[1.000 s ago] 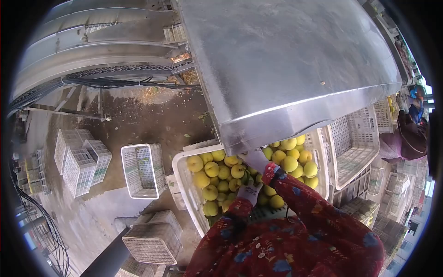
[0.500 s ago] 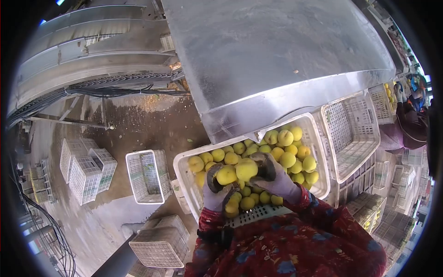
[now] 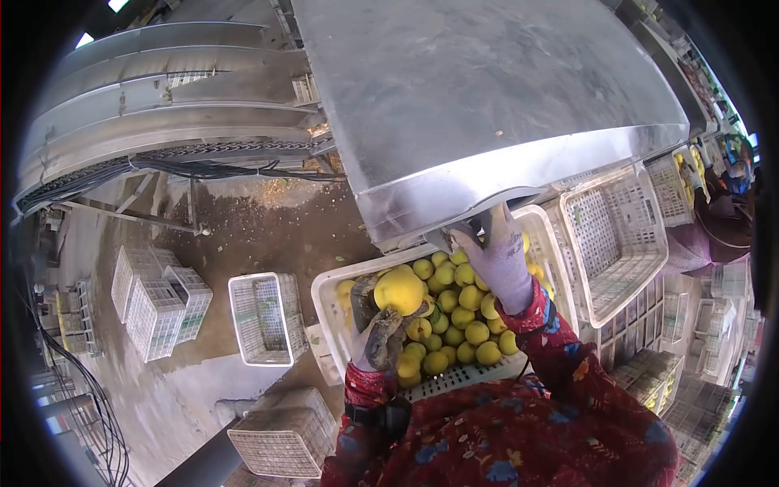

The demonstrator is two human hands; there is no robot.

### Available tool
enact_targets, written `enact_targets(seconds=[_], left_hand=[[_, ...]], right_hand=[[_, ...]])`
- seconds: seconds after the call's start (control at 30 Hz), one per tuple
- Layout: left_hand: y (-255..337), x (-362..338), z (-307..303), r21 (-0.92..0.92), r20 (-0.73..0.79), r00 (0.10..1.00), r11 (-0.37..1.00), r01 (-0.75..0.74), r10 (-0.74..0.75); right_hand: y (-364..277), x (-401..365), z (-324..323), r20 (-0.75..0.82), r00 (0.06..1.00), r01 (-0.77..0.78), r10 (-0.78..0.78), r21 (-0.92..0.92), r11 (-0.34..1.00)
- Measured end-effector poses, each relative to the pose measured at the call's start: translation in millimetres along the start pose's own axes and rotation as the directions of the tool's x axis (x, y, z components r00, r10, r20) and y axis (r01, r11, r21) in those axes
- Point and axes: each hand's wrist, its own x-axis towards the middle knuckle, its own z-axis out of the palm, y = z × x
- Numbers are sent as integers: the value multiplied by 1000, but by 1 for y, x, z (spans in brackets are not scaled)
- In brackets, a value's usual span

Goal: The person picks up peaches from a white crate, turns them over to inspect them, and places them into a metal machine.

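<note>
Since the last glimpse, the right hand (image 3: 497,247) has gone up from over the crate to the lower lip of the metal housing, while the left hand (image 3: 376,337) has stayed low with its yellow fruit (image 3: 398,292). That fruit sits over the left part of the fruit crate (image 3: 357,270), clasped between the left hand's thumb and fingers. Of the right hand, I see bent fingers at the lip but cannot tell whether they are closed on anything. So the hands are apart, both gloved.

From where I stand, the fruit looks light enough for one hand, firm but easily bruised, and round enough to roll. I'd cup it around its widest part, with spread fingers rather than hard tips.

I count one fruit in the left hand; below it, the loose fruit (image 3: 469,297) runs to well over twenty, some hidden by the hands. Just beyond stands one metal housing (image 3: 503,105), and one slatted crate (image 3: 608,227) tilts to the right of the fruit. On the floor to the left, one lone crate (image 3: 296,312) stands near what look like three clustered crates (image 3: 154,312).
</note>
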Motion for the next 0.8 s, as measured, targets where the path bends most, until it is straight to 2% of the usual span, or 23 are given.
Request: enact_targets(seconds=[0.1,0.13,0.2,0.23,0.27,0.33,0.4,0.43,0.47,0.5,0.53,0.57,0.6,0.63,0.67,0.73,0.77,0.8], left_hand=[[-5,8,-13,74,-16,1000,997,16,-15],[-11,10,-19,97,-21,999,995,31,-29],[-25,17,-15,328,65,997,942,-70,52],[-31,20,-13,433,119,989,892,-128,85],[-34,21,-11,391,61,997,918,-62,41],[-23,18,-1,302,42,999,953,-18,5],[-19,14,-3,216,-8,1000,976,32,-31],[-22,12,-21,472,53,997,881,23,-55],[-27,11,-47,695,105,989,719,-2,-100],[-33,6,-66,863,143,976,503,-40,-167],[-40,1,-71,959,112,953,281,-29,-282],[-44,-7,-75,997,48,912,-29,-65,-406],[-50,-21,-77,937,-54,861,-323,-131,-505],[-54,-35,-79,785,-173,806,-574,-234,-566],[-60,-51,-95,729,-170,797,-618,-294,-579],[-77,-73,-136,604,-152,791,-690,-400,-592],[-77,-71,-143,605,-149,773,-676,-422,-616],[-74,-70,-149,605,-149,752,-660,-444,-642]], right_hand=[[-20,-27,-18,162,929,329,-332,48,943],[-27,-38,-16,216,919,338,-328,-7,941],[-41,-54,-8,315,902,349,-297,-123,929],[-36,-57,-6,271,925,308,-267,-119,944],[-28,-60,0,229,944,267,-237,-111,957],[-23,-58,2,164,975,168,-152,-83,982],[-17,-39,5,130,988,117,-87,-242,963],[-13,-26,9,112,992,91,-59,-317,944],[-3,-14,18,117,986,159,-121,-410,898],[12,-5,31,127,976,215,-175,-499,840],[19,1,32,124,971,238,-203,-491,838],[26,8,32,122,965,261,-232,-484,835],[26,10,21,107,967,253,-230,-378,891],[24,10,9,84,970,241,-226,-268,933],[18,9,-6,14,979,201,-205,-273,941],[27,-10,-31,162,966,236,-200,-247,940],[32,-24,-43,236,953,246,-191,-232,941],[40,-41,-51,401,916,189,-16,-396,899]])
